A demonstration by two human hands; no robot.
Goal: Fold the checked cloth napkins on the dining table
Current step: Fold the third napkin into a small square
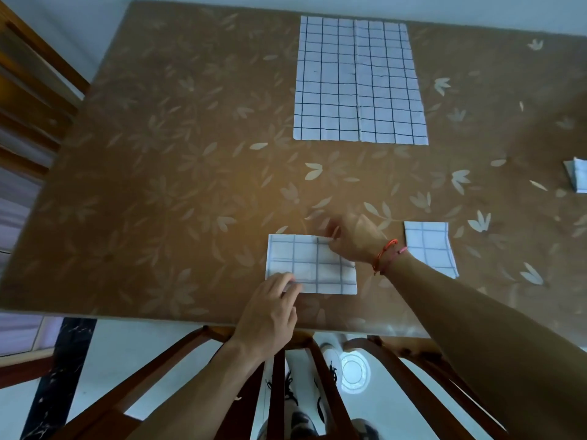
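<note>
A white napkin with dark checks [308, 265], folded into a small rectangle, lies near the table's front edge. My left hand [270, 309] rests on its near left corner with fingers fairly straight. My right hand [352, 239], with red cords at the wrist, pinches the napkin's far right edge. A second folded napkin [432, 247] lies to the right of my right wrist. A large napkin [359, 81] lies spread flat at the far middle of the table. Another folded napkin [576, 179] shows at the right edge.
The brown table [158, 185] has a pale leaf pattern. A wooden chair [279, 376] stands tucked in front of me, with my shoes visible through it. More wooden chair backs [28, 100] stand at the left.
</note>
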